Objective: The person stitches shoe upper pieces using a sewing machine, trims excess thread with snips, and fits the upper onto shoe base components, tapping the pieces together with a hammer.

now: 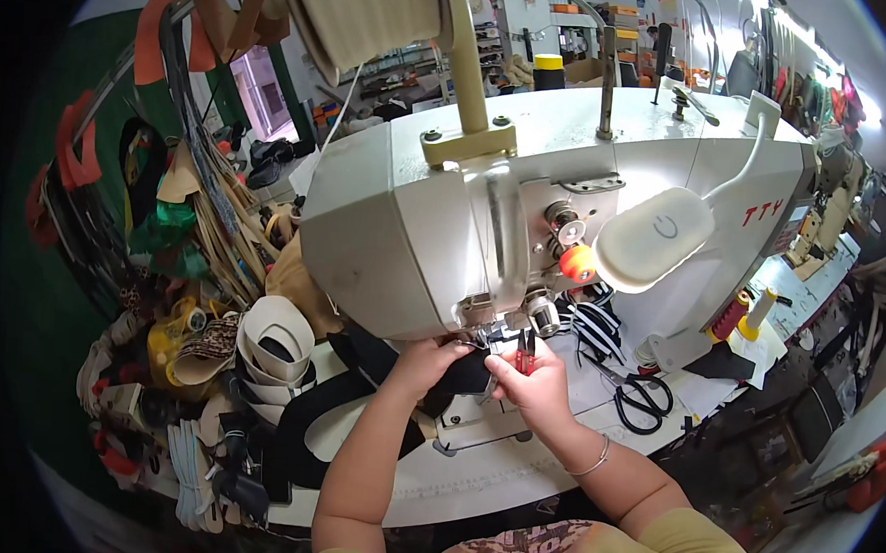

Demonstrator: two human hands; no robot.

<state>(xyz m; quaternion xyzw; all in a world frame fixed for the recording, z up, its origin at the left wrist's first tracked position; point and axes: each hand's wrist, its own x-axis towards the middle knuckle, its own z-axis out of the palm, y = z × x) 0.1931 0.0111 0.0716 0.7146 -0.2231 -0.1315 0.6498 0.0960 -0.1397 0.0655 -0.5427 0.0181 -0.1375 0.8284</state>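
A large white sewing machine (365,227) fills the middle, its presser foot (495,333) low over the bed. My left hand (426,364) is closed on the edge of a black piece of material (463,375), just left of the foot. To the right of the foot, my right hand (536,384) is closed around small red-handled thread snips (525,353), dark tips pointing up. Its thumb and finger also reach the black material. The needle point and some of my fingertips are hidden. A long black strip (300,424) curves over the bed at the left.
Black-handled scissors (643,402) lie right of my right hand, below a bunch of black-and-white strips (593,324). A lamp (655,238) overhangs the bed. Thread cones (759,313) stand farther right. White rolled bands (275,340) and piled straps crowd the left.
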